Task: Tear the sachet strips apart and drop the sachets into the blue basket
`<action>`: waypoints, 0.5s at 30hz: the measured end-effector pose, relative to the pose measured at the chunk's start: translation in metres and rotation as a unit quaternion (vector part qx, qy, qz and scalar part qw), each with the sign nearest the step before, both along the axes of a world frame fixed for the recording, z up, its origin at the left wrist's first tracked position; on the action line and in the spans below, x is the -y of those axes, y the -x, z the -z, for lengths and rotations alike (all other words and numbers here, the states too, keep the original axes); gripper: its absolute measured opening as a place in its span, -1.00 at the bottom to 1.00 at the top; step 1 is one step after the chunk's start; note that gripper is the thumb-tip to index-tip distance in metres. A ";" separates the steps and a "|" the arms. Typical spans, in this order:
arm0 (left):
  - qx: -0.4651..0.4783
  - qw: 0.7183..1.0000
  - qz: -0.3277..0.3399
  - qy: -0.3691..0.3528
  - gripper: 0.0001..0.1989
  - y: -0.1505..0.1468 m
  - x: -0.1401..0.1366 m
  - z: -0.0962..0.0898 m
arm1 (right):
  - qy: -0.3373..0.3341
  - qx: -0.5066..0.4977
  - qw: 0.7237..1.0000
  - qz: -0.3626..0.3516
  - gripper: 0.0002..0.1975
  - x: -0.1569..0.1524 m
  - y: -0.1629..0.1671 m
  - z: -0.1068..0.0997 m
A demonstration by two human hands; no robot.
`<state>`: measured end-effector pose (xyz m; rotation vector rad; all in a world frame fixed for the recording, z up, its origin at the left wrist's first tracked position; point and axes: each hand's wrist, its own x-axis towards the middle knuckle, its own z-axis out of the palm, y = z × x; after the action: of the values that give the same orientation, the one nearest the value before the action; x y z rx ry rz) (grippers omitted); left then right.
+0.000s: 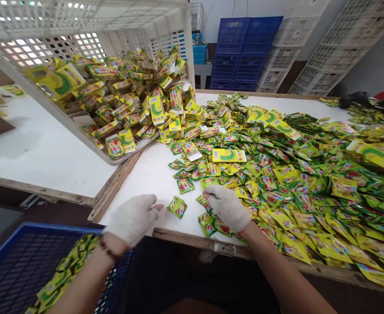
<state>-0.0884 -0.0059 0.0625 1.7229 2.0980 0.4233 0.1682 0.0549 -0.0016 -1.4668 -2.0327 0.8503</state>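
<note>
My left hand (133, 220), in a white knit glove with bare fingertips, is just above the white tabletop near its front edge. Its fingers are curled together, and whatever they might hold is hidden. Right of its fingertips lies a single green sachet (177, 206), apart from the pile. My right hand (228, 207), gloved the same way, is at the near left edge of the sachet pile (273, 183). Thumb and fingers are pinched together there; I cannot make out anything between them. Green sachets (207, 223) lie beneath and beside this hand.
A white crate (192, 56) tipped on its side spills yellow-green small boxes (156, 109) onto the table. At lower left, a blue crate (31, 231) holds yellow-green packets. A wooden edge strip (195, 240) borders the table. Blue crates (234, 48) and white crates (336, 56) stand stacked behind.
</note>
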 end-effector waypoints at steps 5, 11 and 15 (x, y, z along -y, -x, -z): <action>-0.109 0.986 0.066 0.107 -0.71 -0.061 -0.035 0.046 | -0.035 0.075 0.997 -0.005 -0.80 -0.020 -0.001 -0.003; 0.181 0.981 0.041 0.054 -0.74 -0.059 -0.038 0.063 | -0.042 0.122 0.988 0.086 -0.81 -0.032 -0.048 -0.020; 0.459 0.887 -0.012 0.053 -0.53 -0.060 -0.035 0.070 | 0.018 0.274 0.960 0.060 -0.83 -0.022 -0.071 -0.018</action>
<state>-0.0284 0.0295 -0.0079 1.0814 1.3973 0.8980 0.2388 0.0771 0.0164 -1.9933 -2.2789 0.4606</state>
